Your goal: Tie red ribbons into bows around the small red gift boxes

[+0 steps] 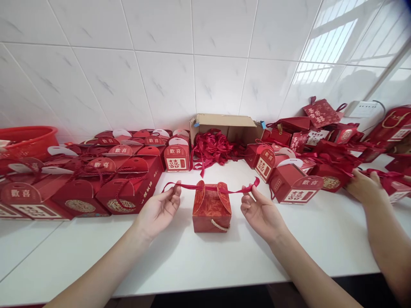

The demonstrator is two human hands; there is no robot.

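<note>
In the middle of the white table stands a small red gift box [210, 211] with a twisted cord handle hanging down its front. A red ribbon [184, 187] passes across the top of the box, between its upright flaps, and stretches out to both sides. My left hand [161, 211] pinches the ribbon's left end, to the left of the box. On the other side my right hand [261, 211] grips the ribbon near its right end, between thumb and fingers. Both hands are apart from the box itself.
Rows of red boxes [93, 171] fill the left. Behind, loose ribbons [215, 145] spill from a cardboard box [224, 119]. More boxes [295, 184] stand at right, where another person's hands [364, 188] work. A red basin [28, 143] and a power strip [360, 109] sit near the wall.
</note>
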